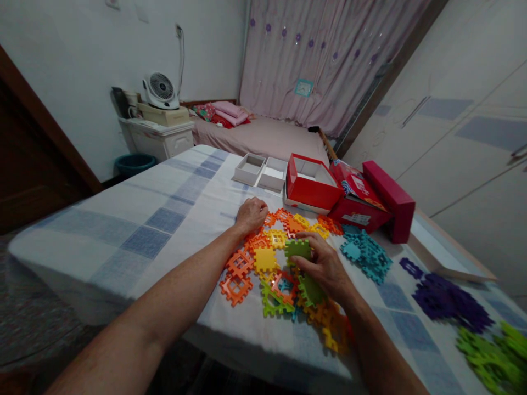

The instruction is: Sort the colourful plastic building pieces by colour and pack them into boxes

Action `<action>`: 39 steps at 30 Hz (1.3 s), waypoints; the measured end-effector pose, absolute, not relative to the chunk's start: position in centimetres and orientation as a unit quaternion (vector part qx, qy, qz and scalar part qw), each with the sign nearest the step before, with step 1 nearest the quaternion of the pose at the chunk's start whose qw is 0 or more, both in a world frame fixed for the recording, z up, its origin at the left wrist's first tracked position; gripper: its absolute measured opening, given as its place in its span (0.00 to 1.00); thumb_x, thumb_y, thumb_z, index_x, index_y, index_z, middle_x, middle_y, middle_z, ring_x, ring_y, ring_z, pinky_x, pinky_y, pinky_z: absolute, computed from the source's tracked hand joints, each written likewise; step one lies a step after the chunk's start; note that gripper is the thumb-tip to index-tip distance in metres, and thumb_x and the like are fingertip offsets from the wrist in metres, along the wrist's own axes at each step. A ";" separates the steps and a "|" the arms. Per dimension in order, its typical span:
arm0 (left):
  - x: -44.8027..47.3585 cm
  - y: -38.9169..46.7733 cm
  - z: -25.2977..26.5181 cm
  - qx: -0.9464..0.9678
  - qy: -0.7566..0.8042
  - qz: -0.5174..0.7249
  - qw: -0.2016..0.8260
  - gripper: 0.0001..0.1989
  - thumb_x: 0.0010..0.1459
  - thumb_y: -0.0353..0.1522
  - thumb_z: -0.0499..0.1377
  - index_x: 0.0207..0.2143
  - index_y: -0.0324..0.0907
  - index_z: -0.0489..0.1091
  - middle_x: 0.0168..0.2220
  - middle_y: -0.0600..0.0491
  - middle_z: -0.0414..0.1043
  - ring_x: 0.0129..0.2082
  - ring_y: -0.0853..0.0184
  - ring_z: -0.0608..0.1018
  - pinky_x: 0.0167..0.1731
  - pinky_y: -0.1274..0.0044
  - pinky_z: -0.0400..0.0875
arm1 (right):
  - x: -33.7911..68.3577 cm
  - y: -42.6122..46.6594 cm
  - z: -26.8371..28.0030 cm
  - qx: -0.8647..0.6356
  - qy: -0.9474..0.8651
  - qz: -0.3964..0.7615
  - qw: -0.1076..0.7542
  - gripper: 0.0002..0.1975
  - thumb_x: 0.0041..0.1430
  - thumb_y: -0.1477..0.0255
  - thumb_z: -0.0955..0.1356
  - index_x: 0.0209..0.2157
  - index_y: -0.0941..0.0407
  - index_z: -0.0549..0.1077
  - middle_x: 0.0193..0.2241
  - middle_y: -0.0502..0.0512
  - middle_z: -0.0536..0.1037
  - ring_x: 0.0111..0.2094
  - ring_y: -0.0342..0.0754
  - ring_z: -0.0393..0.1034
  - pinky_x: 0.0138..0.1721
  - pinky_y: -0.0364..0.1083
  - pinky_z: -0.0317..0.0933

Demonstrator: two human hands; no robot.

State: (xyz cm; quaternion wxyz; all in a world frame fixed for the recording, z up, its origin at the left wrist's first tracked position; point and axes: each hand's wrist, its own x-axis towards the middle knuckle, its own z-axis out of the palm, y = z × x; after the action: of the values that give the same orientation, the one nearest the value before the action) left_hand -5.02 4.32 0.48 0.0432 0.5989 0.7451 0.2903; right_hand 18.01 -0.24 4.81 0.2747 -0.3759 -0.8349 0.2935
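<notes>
My right hand [323, 264] grips a green square interlocking plastic tile [297, 249] between thumb and fingers, above the mixed pile. Another green tile [312, 291] lies just below that hand. My left hand [250, 214] rests at the far left edge of the pile with its fingers curled closed; whatever they may hold is hidden. Beside it are orange window-shaped tiles [240, 263] and a plain yellow tile [265, 259]. Nearer me, a light green triangle-cut tile [274, 303] sits partly under an orange tile [285, 286].
Sorted piles of teal tiles [368, 253], purple tiles [450, 300] and lime green tiles [492, 356] lie to the right. Behind stand a white divided box [272, 173], an open red box [308, 192] and a tilted crimson box [391, 203]. A checked cloth [164, 189] covers the table.
</notes>
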 end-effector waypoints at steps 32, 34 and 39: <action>-7.3 5.6 -0.3 0.636 0.730 0.247 0.048 0.20 0.54 0.42 0.46 0.35 0.45 0.74 0.44 0.48 0.77 0.44 0.55 0.77 0.44 0.69 0.70 | 52.5 -0.4 4.9 -0.693 -0.302 0.288 0.588 0.10 0.41 0.70 0.74 0.26 0.57 0.71 0.18 0.51 0.74 0.20 0.46 0.69 0.19 0.43 0.63; -7.2 5.4 -0.2 0.638 0.729 0.245 0.051 0.19 0.54 0.43 0.45 0.35 0.47 0.73 0.44 0.49 0.76 0.44 0.55 0.77 0.44 0.69 0.70 | 53.0 -0.3 4.4 -0.691 -0.292 0.301 0.588 0.09 0.41 0.73 0.74 0.25 0.57 0.71 0.16 0.50 0.73 0.17 0.45 0.68 0.17 0.43 0.62; -7.0 5.1 0.2 0.635 0.734 0.232 0.063 0.20 0.55 0.43 0.44 0.36 0.47 0.72 0.46 0.47 0.75 0.45 0.55 0.76 0.45 0.68 0.69 | 53.8 0.1 3.2 -0.697 -0.282 0.265 0.604 0.08 0.38 0.76 0.74 0.22 0.57 0.71 0.14 0.48 0.71 0.15 0.42 0.65 0.15 0.40 0.60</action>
State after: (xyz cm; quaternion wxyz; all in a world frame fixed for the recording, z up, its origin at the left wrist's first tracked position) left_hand -6.96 5.09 0.19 0.0630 0.6350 0.7342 0.2318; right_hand 53.81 0.12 3.17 0.6039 -0.6967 -0.2824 0.2647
